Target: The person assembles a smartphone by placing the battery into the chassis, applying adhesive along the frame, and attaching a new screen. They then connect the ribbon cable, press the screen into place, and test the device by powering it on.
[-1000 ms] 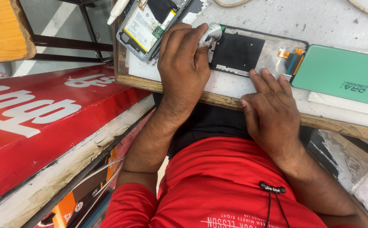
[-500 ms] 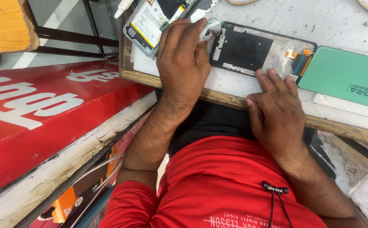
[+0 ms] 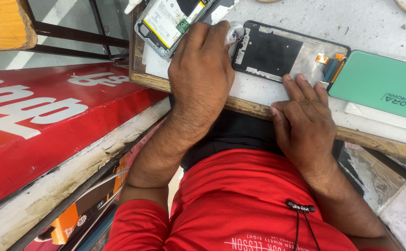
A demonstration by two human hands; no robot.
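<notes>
Resting palm-down — left hand [image 3: 202, 74] fingers grasping clear piece [image 3: 234, 32] | right hand [image 3: 304, 125] fingers released

You have two hands, left [image 3: 202, 69] and right [image 3: 303, 123], on one desk [image 3: 305, 14], with two opened phones [image 3: 168, 21] [image 3: 282, 53] and one green back cover [image 3: 382, 86].

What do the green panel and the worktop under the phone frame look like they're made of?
Green panel: seemingly smooth plastic or glass, with an even matte-satin sheen. Worktop: probably pale laminate or stone, speckled and scuffed, over a wooden edge showing brown grain. Phone frame: dark, likely metal and plastic.
</notes>
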